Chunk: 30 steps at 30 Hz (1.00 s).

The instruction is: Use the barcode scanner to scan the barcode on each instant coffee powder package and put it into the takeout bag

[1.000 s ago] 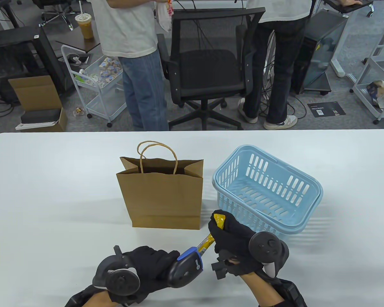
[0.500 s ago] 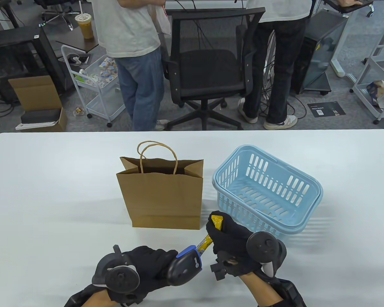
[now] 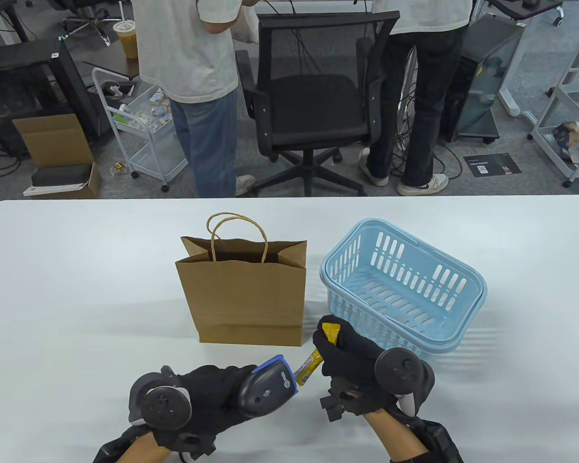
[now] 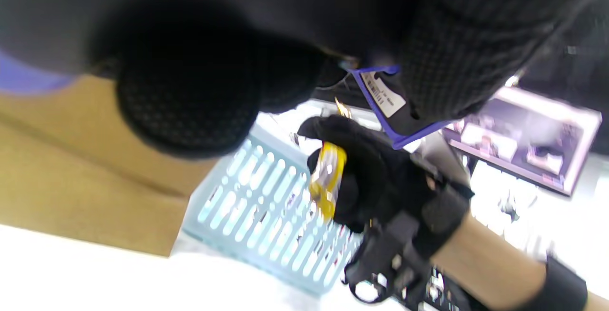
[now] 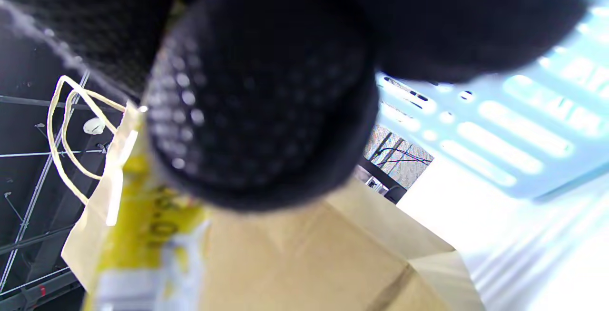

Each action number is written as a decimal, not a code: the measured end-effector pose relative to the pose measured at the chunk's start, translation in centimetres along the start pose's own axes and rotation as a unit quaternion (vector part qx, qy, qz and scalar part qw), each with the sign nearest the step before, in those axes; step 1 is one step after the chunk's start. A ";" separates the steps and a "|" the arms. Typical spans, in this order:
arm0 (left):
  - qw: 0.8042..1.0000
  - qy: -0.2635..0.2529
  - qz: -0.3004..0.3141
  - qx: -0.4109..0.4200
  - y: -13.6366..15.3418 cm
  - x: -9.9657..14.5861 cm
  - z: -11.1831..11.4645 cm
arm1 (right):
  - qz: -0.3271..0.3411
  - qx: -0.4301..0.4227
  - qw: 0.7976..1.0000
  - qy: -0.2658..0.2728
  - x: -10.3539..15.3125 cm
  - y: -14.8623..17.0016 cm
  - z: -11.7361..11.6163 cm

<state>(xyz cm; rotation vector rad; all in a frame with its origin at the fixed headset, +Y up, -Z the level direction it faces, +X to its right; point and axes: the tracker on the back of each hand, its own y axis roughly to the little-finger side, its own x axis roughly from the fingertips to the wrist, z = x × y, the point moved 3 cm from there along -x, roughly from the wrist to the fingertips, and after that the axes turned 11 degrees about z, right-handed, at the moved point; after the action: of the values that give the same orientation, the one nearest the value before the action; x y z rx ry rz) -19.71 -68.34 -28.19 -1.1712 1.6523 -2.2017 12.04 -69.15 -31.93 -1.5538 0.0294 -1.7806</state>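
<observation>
White worktop point(image 3: 77, 289), left to right: left hand point(image 3: 207, 400), grip wrapped around the barcode scanner point(image 3: 265, 388), aims at the coffee stick point(image 3: 309, 365) just beyond it; right hand point(image 3: 352, 357) clamps the stick mid-length. Behind the grips stand the paper bag point(image 3: 246, 294) and basket point(image 3: 400, 284). Light, pliable, probably slick: best pinched mid-length.
</observation>
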 end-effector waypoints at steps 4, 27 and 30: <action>0.997 -0.069 -0.024 0.006 1.0 0.7 -2.7 | -0.003 -0.002 1.000 -0.006 0.0 0.4 -0.1; 0.884 -0.367 -0.217 0.191 9.4 8.4 -11.0 | 0.039 -0.053 0.996 -0.061 -0.5 -0.2 -1.2; 0.873 -0.378 -0.227 0.208 9.8 8.8 -11.1 | 0.051 -0.037 0.997 -0.040 -1.1 -1.2 -0.9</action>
<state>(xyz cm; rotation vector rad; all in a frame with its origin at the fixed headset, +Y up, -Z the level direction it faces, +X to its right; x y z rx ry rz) -36.14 -68.50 -33.36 -2.0476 0.5934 -1.7574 10.57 -68.11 -32.53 -1.6449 0.1356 -1.6543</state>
